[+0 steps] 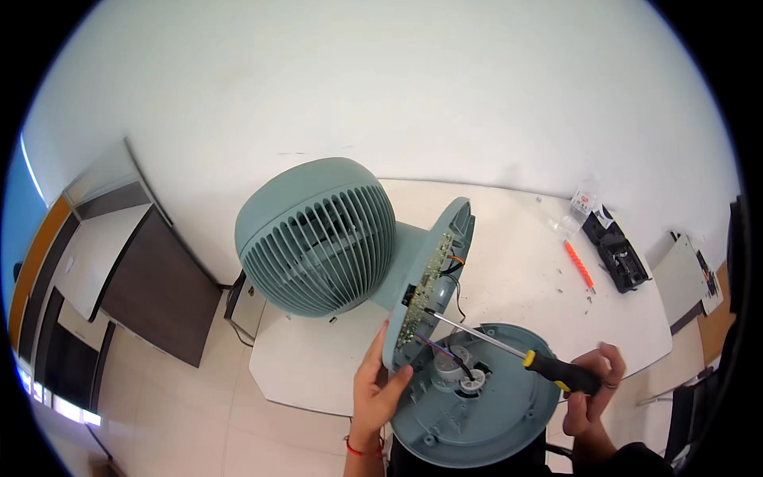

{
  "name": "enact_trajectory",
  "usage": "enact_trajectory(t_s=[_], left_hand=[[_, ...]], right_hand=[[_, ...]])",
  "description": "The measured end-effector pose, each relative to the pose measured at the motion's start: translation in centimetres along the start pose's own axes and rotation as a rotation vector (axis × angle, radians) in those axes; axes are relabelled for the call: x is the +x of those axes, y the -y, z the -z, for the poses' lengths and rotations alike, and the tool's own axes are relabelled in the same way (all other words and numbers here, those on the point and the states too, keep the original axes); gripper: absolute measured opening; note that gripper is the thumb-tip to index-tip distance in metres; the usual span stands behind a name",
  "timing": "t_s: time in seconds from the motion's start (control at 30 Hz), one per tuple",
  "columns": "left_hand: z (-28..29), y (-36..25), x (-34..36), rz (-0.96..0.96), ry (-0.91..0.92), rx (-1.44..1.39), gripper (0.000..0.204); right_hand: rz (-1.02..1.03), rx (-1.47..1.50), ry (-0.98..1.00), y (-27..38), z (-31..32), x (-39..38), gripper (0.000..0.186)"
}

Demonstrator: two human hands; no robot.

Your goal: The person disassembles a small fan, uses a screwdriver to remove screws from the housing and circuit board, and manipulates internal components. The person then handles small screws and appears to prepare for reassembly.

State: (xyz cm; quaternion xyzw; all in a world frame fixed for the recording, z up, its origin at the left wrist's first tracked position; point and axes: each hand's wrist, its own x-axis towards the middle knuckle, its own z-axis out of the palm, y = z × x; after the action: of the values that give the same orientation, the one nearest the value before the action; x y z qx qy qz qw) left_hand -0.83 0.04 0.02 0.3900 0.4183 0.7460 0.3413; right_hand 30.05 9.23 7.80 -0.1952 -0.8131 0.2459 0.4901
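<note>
A grey-green fan (318, 238) lies on its side on the white table, its slatted head to the left. My left hand (381, 391) grips the lower edge of its base housing (463, 226), thumb on the near side. A green circuit board (424, 294) is fixed inside this housing. In my right hand (594, 389) is a screwdriver (560, 372) with a black and yellow handle. Its shaft points left, and the tip reaches the board; whether it sits on a screw cannot be made out. Wires run down to the motor (453, 362) on the round base plate (501, 433) below.
At the table's right stand a clear plastic bottle (582, 205) and an open black tool case (620, 258). An orange twisted rod (579, 266) lies beside them, with several small screws around. A dark cabinet (159, 286) stands to the left; a white wall rises behind the table (509, 262).
</note>
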Motion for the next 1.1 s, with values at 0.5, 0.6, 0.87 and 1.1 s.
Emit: enact_trajectory(t_s=[0.5, 0.6, 0.87, 1.1], left_hand=[[0.2, -0.4, -0.9, -0.047, -0.086, 0.212, 0.056], [-0.1, -0.2, -0.3, -0.134, -0.162, 0.214, 0.051], [1.3, 0.8, 1.3, -0.347, 0.067, 0.191, 0.064], [1.3, 1.8, 1.3, -0.495, 0.115, 0.305, 0.068]], right_hand=[[-0.047, -0.159, -0.183, 2.2, -0.8, -0.6, 0.062], [-0.098, -0.139, -0.112, 2.9, -0.2, -1.0, 0.054], [-0.279, -0.011, -0.437, 4.7, -5.1, 3.4, 0.057], [-0.343, -0.004, -0.400, 6.9, -3.4, 2.5, 0.056]])
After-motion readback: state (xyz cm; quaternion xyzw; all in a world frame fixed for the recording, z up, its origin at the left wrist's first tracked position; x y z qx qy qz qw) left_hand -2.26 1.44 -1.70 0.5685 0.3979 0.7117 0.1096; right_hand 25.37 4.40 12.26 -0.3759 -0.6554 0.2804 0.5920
